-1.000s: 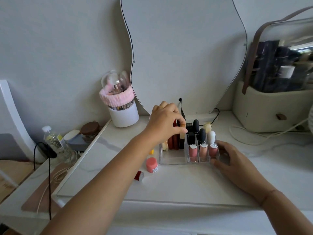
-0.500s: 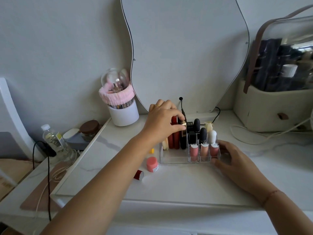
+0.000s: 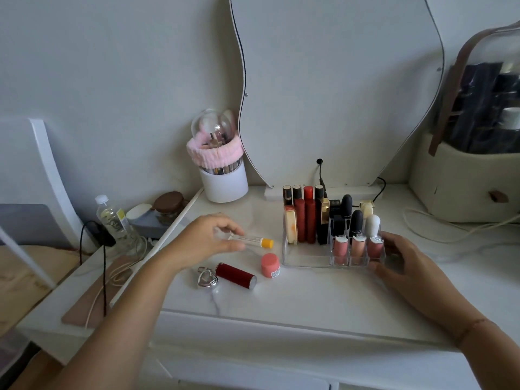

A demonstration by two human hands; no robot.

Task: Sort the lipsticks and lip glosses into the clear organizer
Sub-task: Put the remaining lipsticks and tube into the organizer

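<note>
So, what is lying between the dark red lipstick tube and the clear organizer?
In the head view, a small pink jar stands between the dark red lipstick tube and the clear organizer, touching neither.

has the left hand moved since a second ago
Yes. The left hand left the clear organizer and went left, toward the person; it now grips the yellow-capped tube on the tabletop.

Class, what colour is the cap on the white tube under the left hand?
Orange-yellow cap on the white tube; head view.
</note>
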